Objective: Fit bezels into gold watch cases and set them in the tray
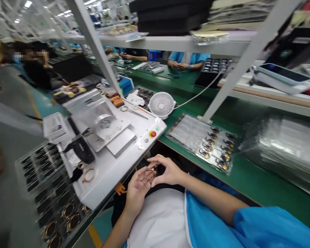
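In front of my body, my left hand is turned palm up with its fingers curled under a thin gold watch case. My right hand holds the same ring-shaped case from the other side, thumb and fingers arched around it. Fingers cover part of the case. To the left, another gold ring-shaped case lies on the white top of a machine. Close by it is a black strip of cloth or tape.
A clear tray with several gold-and-black watch parts sits on the green bench. Stacked clear trays are at right. A white fan, a red emergency button and tweezers lie ahead. Trays of watch parts stand at left.
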Motion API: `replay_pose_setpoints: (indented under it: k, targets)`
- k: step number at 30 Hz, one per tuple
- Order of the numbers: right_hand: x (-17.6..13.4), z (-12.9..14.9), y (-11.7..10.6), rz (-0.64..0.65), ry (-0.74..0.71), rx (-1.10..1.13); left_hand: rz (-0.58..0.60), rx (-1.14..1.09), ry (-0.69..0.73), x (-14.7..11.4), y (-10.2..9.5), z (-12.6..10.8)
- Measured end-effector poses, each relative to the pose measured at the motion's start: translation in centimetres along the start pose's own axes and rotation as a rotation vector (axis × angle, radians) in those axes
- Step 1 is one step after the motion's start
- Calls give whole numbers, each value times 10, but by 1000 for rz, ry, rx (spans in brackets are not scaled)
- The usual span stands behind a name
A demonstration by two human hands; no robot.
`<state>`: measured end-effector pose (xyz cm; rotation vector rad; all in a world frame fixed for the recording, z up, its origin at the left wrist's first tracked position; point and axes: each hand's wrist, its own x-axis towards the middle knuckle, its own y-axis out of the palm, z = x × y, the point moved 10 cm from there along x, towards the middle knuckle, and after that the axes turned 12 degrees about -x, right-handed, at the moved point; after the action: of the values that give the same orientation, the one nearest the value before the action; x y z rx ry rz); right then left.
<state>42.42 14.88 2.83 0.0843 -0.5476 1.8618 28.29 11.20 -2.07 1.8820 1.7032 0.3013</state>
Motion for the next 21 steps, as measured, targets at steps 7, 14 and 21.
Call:
replay_pose_setpoints:
  k: [7,14,21]
  targets:
    - [-3,0,-29,0,-53,-255,5,8,4,18,9,8]
    - [-23,-69,-267,-290,419,-810,-61,58,1,13,-16,4]
    - [-45,-114,-337,-269,661,-863,-16,68,-27,7,-23,16]
